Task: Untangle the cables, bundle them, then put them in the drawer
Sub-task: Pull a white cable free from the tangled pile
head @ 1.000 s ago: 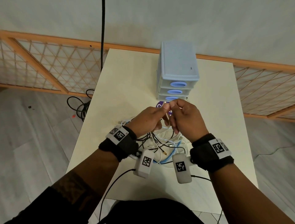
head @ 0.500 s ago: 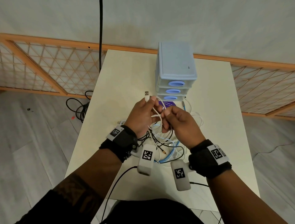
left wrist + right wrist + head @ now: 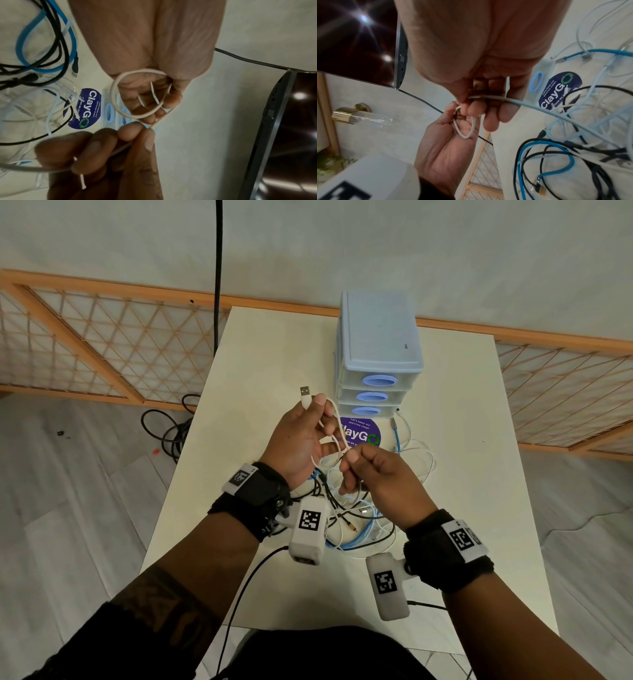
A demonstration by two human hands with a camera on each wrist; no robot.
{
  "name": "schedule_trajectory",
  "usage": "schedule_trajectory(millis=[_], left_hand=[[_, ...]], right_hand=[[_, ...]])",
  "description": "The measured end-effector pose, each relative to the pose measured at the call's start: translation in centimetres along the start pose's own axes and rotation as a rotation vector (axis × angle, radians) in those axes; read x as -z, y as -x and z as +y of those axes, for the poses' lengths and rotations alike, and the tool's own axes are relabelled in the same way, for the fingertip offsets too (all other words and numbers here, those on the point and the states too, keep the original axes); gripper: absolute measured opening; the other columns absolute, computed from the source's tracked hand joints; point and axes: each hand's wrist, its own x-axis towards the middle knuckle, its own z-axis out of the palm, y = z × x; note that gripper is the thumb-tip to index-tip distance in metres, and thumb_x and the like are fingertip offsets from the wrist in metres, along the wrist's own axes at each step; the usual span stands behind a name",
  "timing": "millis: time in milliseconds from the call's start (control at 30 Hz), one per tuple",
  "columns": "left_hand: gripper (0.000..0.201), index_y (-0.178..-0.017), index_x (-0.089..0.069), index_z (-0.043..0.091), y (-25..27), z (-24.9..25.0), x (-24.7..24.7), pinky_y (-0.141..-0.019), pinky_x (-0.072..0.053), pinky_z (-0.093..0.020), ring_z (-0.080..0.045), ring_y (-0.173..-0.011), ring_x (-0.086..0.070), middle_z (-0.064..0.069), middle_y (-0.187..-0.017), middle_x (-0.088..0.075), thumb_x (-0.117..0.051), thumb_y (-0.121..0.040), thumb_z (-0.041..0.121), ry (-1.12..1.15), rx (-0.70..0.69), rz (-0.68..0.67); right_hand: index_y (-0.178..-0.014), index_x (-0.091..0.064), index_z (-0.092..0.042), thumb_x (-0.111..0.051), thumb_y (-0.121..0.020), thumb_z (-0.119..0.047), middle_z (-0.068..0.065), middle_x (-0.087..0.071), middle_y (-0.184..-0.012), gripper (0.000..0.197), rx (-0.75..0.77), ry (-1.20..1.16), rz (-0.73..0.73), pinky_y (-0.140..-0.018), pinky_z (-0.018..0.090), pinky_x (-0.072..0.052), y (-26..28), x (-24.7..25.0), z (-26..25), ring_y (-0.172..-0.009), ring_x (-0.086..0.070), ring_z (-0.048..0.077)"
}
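Observation:
My left hand [image 3: 301,440] grips a white USB cable [image 3: 325,436] just below its metal plug [image 3: 306,392], which sticks up past the thumb. A loop of that cable [image 3: 118,94] curls across the left palm. My right hand [image 3: 373,474] pinches the same white cable [image 3: 488,97] close by, between thumb and fingers. Below both hands a tangle of black, blue and white cables [image 3: 356,518] lies on the cream table [image 3: 260,364]. A pale blue three-drawer unit [image 3: 376,361] stands behind, all drawers closed.
A purple round sticker [image 3: 363,433] lies on the table before the drawers. A blue cable end [image 3: 395,429] rests beside it. Black cords [image 3: 171,429] coil on the floor to the left. A wooden lattice screen [image 3: 102,350] runs along the wall.
The hands have drawn apart: the left one rose to the left with the USB plug now sticking up, and the right one dropped nearer me, pulling cable between them.

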Motion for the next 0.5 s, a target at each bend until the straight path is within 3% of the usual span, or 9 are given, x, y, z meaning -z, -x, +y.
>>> schedule_trajectory(millis=[133,200,267,333,400,500], left_hand=[[0.033,-0.085,-0.054,0.014,-1.2,0.7,0.7,-0.055,-0.047,-0.025,-0.012,-0.054,-0.047,0.004,-0.059,-0.042,-0.044,-0.112,0.030,0.124,0.004,0.094],[0.031,-0.087,-0.057,0.014,-1.7,1.3,1.5,-0.050,-0.044,-0.021,-0.009,-0.050,-0.048,0.004,-0.061,-0.059,-0.043,-0.112,0.026,0.267,0.010,0.181],[0.026,-0.099,-0.062,0.012,-1.8,1.7,2.1,-0.047,-0.042,-0.018,-0.007,-0.049,-0.048,-0.001,-0.087,-0.079,-0.044,-0.112,0.025,0.254,0.000,0.224],[0.026,-0.111,-0.067,0.012,-1.1,1.4,2.1,-0.046,-0.035,-0.018,-0.009,-0.051,-0.041,-0.002,-0.110,-0.080,-0.047,-0.111,0.028,-0.037,0.000,0.189],[0.027,-0.103,-0.071,0.012,-0.2,0.5,1.4,-0.045,-0.029,-0.021,-0.013,-0.051,-0.034,0.001,-0.096,-0.078,-0.055,-0.108,0.033,-0.325,0.048,0.087],[0.034,-0.079,-0.069,0.016,0.5,-0.9,0.3,-0.045,-0.025,-0.023,-0.012,-0.048,-0.031,0.001,-0.068,-0.053,-0.069,-0.098,0.045,-0.433,0.139,-0.004]], right_hand=[[-0.084,-0.064,-0.011,-0.046,-0.108,-0.023,0.007,-0.064,-0.067,0.032,-0.008,0.027,-0.069,-0.079,0.045,-0.055,0.5,-0.1,0.2,-0.070,-0.068,0.027],[-0.081,-0.063,-0.015,-0.046,-0.108,-0.026,0.007,-0.061,-0.065,0.034,-0.005,0.038,-0.099,-0.074,0.046,-0.052,0.8,0.2,0.2,-0.064,-0.062,0.026],[-0.081,-0.063,-0.014,-0.046,-0.108,-0.024,0.005,-0.054,-0.061,0.033,-0.016,-0.006,-0.066,-0.066,0.041,-0.046,0.6,0.3,0.0,-0.056,-0.052,0.023],[-0.083,-0.063,-0.010,-0.046,-0.108,-0.021,0.002,-0.049,-0.058,0.032,-0.034,-0.047,0.025,-0.057,0.033,-0.041,0.1,0.3,-0.4,-0.050,-0.044,0.020],[-0.086,-0.064,-0.006,-0.047,-0.107,-0.020,0.004,-0.049,-0.056,0.030,-0.062,-0.056,0.127,-0.049,0.028,-0.036,-0.7,0.1,-0.7,-0.043,-0.040,0.019],[-0.086,-0.063,-0.004,-0.046,-0.107,-0.023,0.007,-0.053,-0.053,0.033,-0.073,0.010,0.151,-0.043,0.024,-0.034,-1.8,-0.6,-0.9,-0.037,-0.043,0.020]])
